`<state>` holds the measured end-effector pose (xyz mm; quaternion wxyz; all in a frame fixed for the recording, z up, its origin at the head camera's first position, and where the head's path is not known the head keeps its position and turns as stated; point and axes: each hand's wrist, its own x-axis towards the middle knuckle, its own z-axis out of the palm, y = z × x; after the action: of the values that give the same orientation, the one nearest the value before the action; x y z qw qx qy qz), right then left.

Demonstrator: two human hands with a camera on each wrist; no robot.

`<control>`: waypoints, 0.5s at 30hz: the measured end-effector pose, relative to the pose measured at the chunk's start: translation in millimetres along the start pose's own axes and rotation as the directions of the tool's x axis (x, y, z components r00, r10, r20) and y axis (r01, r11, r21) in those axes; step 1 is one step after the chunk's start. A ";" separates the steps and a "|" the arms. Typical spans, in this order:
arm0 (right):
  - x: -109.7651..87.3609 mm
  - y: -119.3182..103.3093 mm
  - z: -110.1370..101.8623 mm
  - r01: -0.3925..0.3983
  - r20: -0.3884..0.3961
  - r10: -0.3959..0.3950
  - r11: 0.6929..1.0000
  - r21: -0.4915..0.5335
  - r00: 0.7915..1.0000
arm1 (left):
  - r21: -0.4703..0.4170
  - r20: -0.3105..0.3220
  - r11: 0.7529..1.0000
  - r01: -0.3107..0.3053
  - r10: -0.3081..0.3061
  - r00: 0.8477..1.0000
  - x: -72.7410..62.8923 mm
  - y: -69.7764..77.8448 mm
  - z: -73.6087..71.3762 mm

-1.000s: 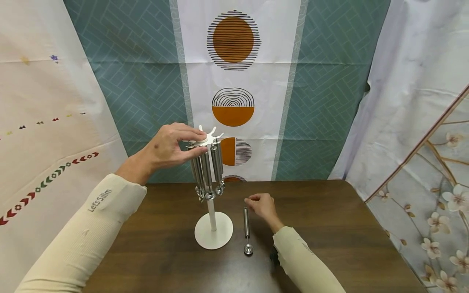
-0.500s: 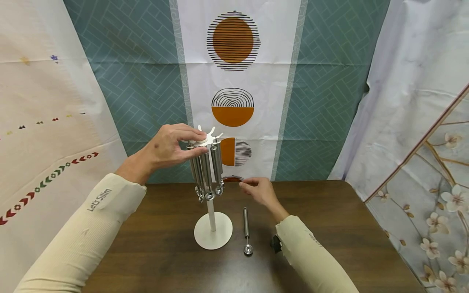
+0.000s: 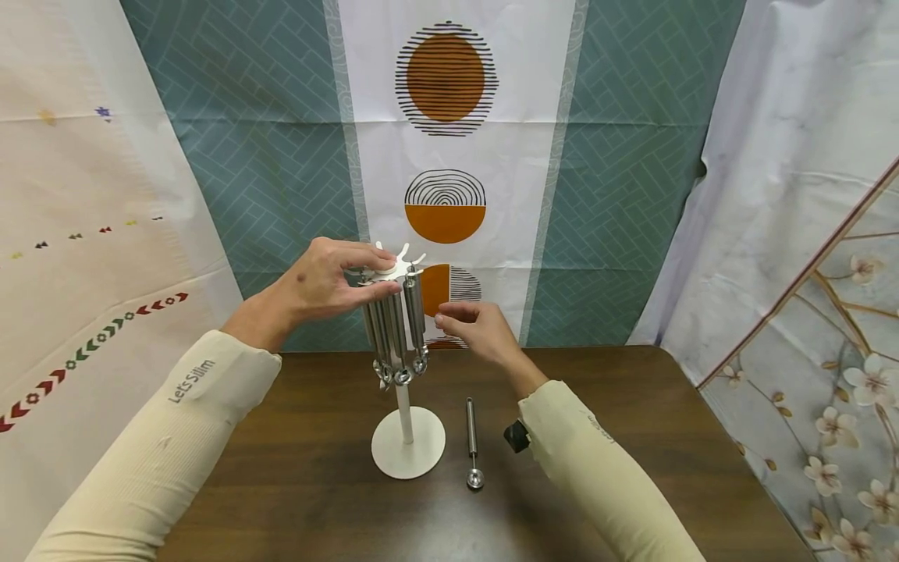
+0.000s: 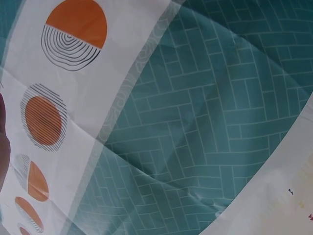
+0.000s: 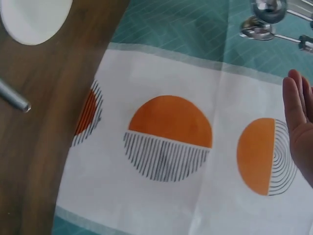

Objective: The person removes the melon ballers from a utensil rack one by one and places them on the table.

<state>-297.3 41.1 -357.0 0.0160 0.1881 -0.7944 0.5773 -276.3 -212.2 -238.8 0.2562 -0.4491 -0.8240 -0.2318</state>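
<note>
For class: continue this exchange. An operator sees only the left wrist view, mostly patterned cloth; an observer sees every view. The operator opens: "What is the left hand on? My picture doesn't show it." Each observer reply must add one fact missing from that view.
Observer: The head view shows the left hand holding the top of a white stand.
Operator: And where is the right hand?
Observer: The right hand is raised just to the right of the hanging utensils.
Operator: Is any utensil off the stand?
Observer: Yes, a single loose scoop lies on the table, to the right of the stand.
</note>
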 end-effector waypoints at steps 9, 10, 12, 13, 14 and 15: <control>7.9 -20.4 5.2 0.111 0.102 -0.120 0.990 0.090 0.988 | -0.018 -0.013 1.000 -0.015 0.015 1.000 -0.5 -1.8 0.3; 8.9 -21.2 6.2 0.119 0.110 -0.130 0.988 0.096 0.985 | -0.020 -0.014 1.000 -0.016 0.016 1.000 -0.6 -2.1 0.5; 10.0 -22.2 8.1 0.128 0.118 -0.139 0.987 0.102 0.983 | -0.021 -0.017 1.000 -0.016 0.016 1.000 -0.7 -2.3 0.8; 10.6 -22.4 9.0 0.130 0.119 -0.142 0.986 0.103 0.983 | -0.023 -0.017 1.000 -0.017 0.016 1.000 -0.7 -2.4 0.9; 10.9 -22.5 9.8 0.130 0.120 -0.143 0.986 0.104 0.982 | -0.022 -0.017 1.000 -0.016 0.016 1.000 -0.8 -2.5 1.2; 11.1 -22.7 10.5 0.131 0.120 -0.143 0.986 0.102 0.983 | -0.020 -0.017 1.000 -0.016 0.015 1.000 -0.9 -2.4 1.3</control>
<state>-298.4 22.4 -337.1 -0.0036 0.2791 -0.7512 0.5982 -278.2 -213.1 -240.7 0.2602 -0.4561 -0.8159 -0.2420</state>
